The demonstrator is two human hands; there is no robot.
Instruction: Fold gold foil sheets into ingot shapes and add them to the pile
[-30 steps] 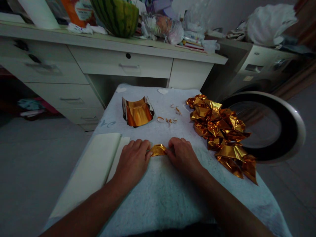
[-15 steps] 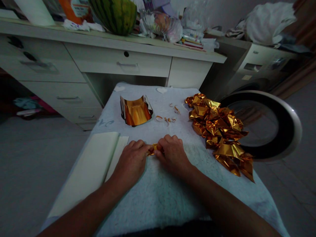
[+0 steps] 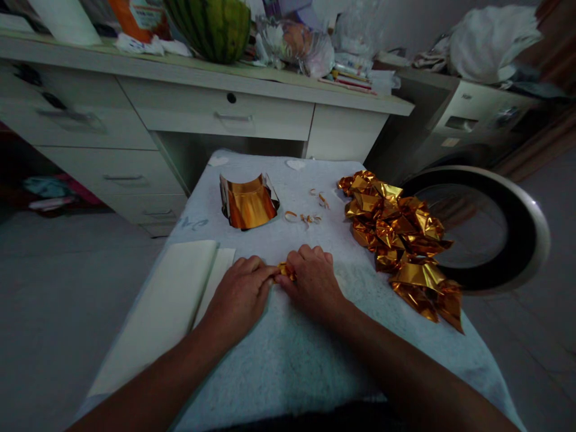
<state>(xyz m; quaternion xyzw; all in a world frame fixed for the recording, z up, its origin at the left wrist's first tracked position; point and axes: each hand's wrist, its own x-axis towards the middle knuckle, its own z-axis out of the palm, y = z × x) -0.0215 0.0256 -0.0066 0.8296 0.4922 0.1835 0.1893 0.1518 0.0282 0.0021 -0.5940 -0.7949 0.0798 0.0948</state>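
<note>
My left hand (image 3: pixel 245 291) and my right hand (image 3: pixel 312 276) meet at the middle of the cloth-covered table, closed on one small piece of gold foil (image 3: pixel 285 271) between them. Fingers and thumbs hide most of that piece. Beyond my hands lies a curled stack of gold foil sheets (image 3: pixel 250 204). Thin gold strips (image 3: pixel 309 219) are scattered to the right of the stack. A heap of folded gold foil pieces (image 3: pixel 393 225) spreads along the table's right side.
White folded paper (image 3: pixel 157 306) lies on the left of the table (image 3: pixel 288 360). Behind stands a white drawer desk (image 3: pixel 225 111) bearing a watermelon (image 3: pixel 211 27). At the right, a washing machine (image 3: pixel 454 120) has its round door (image 3: pixel 526 234) swung out beside the table.
The fingers have shifted slightly on the foil piece, which now looks more crumpled, with my left thumb nearer the right hand. Everything else stays where it was.
</note>
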